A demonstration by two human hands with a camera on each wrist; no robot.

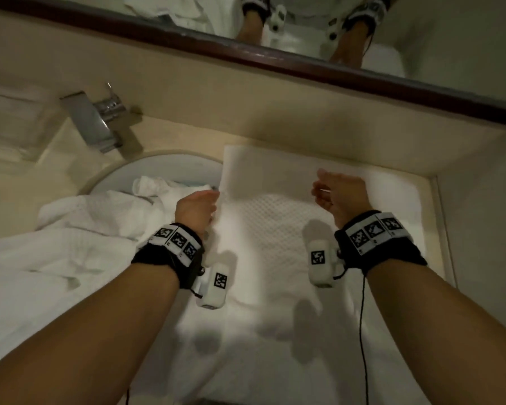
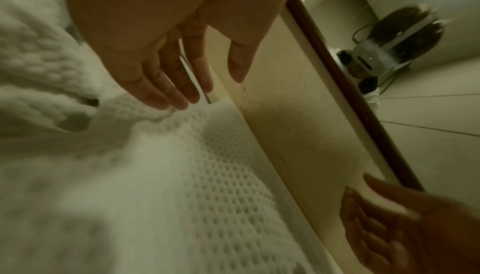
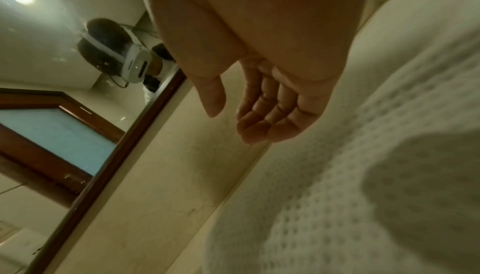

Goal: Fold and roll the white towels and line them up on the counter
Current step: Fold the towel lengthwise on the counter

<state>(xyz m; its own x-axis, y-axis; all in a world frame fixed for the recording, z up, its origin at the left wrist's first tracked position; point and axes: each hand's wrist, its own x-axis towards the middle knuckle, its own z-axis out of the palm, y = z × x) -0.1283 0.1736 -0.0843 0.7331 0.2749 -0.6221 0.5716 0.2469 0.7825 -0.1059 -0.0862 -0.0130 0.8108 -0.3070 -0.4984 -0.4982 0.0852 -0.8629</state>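
Observation:
A white waffle-weave towel [image 1: 278, 229] lies spread flat on the counter, its far edge near the backsplash. My left hand [image 1: 197, 206] hovers over the towel's left edge with straight, relaxed fingers [image 2: 179, 85] and holds nothing. My right hand [image 1: 338, 191] hangs above the towel's far right part, fingers loosely curled [image 3: 262, 114] around nothing. The same towel fills the lower part of both wrist views [image 2: 207, 186] [image 3: 337, 196]. A pile of crumpled white towels [image 1: 79, 229] lies to the left, over the sink.
A chrome faucet [image 1: 95, 121] stands at the back left behind the sink basin [image 1: 158, 168]. A dark-framed mirror [image 1: 275, 57] runs along the wall above the beige backsplash. Folded white linen [image 1: 9, 121] sits at the far left. The counter's right edge [image 1: 438, 217] meets a side wall.

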